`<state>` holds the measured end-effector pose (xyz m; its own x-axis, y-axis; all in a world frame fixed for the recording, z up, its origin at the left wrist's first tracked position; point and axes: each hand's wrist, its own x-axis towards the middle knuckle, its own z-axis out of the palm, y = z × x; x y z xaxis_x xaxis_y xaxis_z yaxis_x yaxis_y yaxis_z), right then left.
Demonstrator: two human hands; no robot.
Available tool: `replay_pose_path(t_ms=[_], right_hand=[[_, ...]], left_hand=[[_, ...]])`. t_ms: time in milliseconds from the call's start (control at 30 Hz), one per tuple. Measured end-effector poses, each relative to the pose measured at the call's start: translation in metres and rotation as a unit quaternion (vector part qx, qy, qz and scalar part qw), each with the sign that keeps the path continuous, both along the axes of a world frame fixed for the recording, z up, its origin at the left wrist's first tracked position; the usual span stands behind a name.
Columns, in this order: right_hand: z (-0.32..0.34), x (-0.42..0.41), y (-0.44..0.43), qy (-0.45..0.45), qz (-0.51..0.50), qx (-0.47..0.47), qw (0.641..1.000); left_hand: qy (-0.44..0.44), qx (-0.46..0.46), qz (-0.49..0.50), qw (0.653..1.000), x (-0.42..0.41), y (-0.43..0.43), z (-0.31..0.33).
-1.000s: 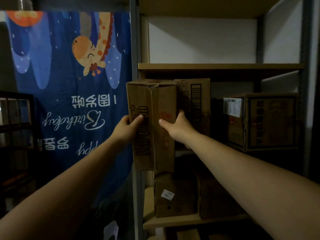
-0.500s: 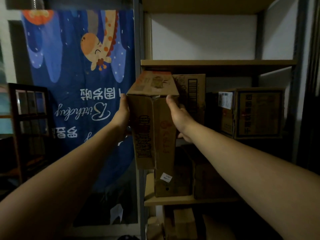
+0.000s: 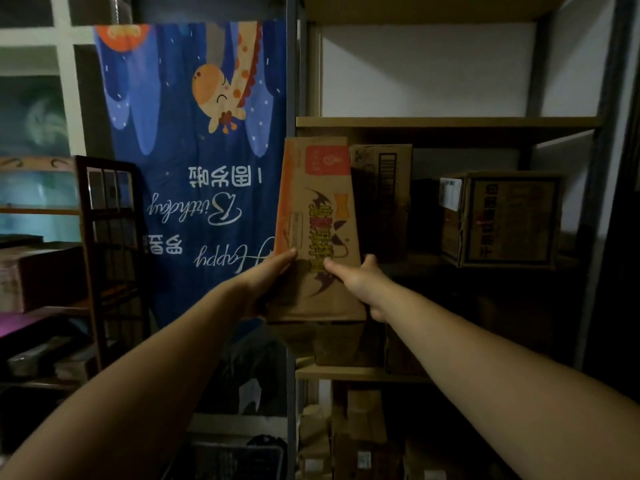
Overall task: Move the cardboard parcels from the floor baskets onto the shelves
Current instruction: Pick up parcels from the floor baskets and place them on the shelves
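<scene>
I hold a long cardboard parcel (image 3: 317,216) with an orange label and printed graphics, its far end tipped away from me into the middle shelf bay (image 3: 446,122). My left hand (image 3: 268,275) grips its near left edge, thumb on top. My right hand (image 3: 360,278) grips the near right edge, thumb on the printed face. The parcel sits against the left side of the bay, next to a standing box with a barcode (image 3: 384,188).
A larger box with a white label (image 3: 498,220) stands at the bay's right. More boxes (image 3: 346,344) fill the shelf below and the floor level. A metal upright (image 3: 291,202) borders the shelf; a blue banner (image 3: 194,168) hangs left. A dark basket (image 3: 228,459) sits low.
The parcel has tipped from upright so its broad printed face now faces up and its far end points into the shelf. Both hands have slid down to its near end.
</scene>
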<state>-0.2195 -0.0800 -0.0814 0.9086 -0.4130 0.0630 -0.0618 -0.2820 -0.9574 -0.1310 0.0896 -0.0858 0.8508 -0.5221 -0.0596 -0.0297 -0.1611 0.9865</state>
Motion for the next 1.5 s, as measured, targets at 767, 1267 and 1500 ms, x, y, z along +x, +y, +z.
replay_pose_path(t_ms=[767, 1267, 1500], right_hand=[[-0.004, -0.094, 0.083, -0.2, -0.084, -0.023, 0.976], [0.009, -0.174, 0.014, -0.267, -0.04, 0.024, 0.963], [0.01, -0.187, 0.008, -0.287, -0.03, 0.02, 0.957]], left_hand=[[-0.161, -0.176, -0.07, 0.969, -0.089, 0.063, -0.028], [-0.169, -0.102, -0.019, 0.98, -0.159, 0.006, 0.012], [-0.205, -0.112, 0.048, 0.971, -0.162, 0.003, 0.014]])
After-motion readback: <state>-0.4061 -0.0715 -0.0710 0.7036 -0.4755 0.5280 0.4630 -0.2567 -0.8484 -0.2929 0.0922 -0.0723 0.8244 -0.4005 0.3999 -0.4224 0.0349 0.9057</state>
